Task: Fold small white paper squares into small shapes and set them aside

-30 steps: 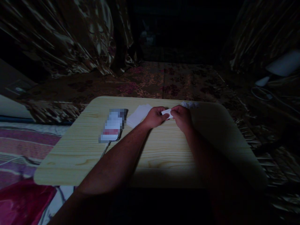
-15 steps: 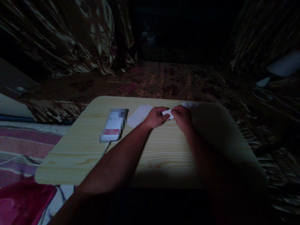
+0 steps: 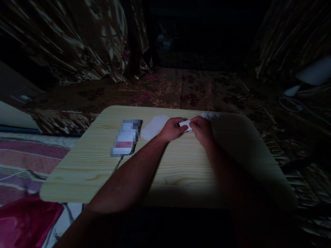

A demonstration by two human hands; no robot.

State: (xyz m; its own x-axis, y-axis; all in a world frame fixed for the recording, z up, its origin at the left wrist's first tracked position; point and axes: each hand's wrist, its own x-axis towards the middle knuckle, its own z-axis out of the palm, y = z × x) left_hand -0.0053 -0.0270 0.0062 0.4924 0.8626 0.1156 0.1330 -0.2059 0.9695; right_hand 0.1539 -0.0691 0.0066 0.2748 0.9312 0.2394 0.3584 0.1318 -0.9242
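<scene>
Between my two hands, over the far half of the wooden table point(image 3: 178, 165), is a small piece of white paper point(image 3: 184, 124). My left hand point(image 3: 172, 129) pinches its left end, thumb on top. The right end is gripped by the fingers of my right hand point(image 3: 201, 129). Beside my left hand lie white paper sheets point(image 3: 154, 126), partly covered by that hand. Several small white folded or crumpled pieces point(image 3: 210, 115) rest at the table's far edge, just behind my right hand. Their exact shape is too dim to tell.
A phone-like device point(image 3: 125, 137), its screen blurred out, lies on the left of the table with a cable point(image 3: 117, 164) running from it. Beyond the table is a patterned cloth-covered ledge point(image 3: 165, 86) with curtains point(image 3: 103, 41). A white lamp point(image 3: 314, 72) stands at right.
Both hands keep their hold on the small paper, with the right fingers shifted very slightly. The view has moved a little; the rest lies as before.
</scene>
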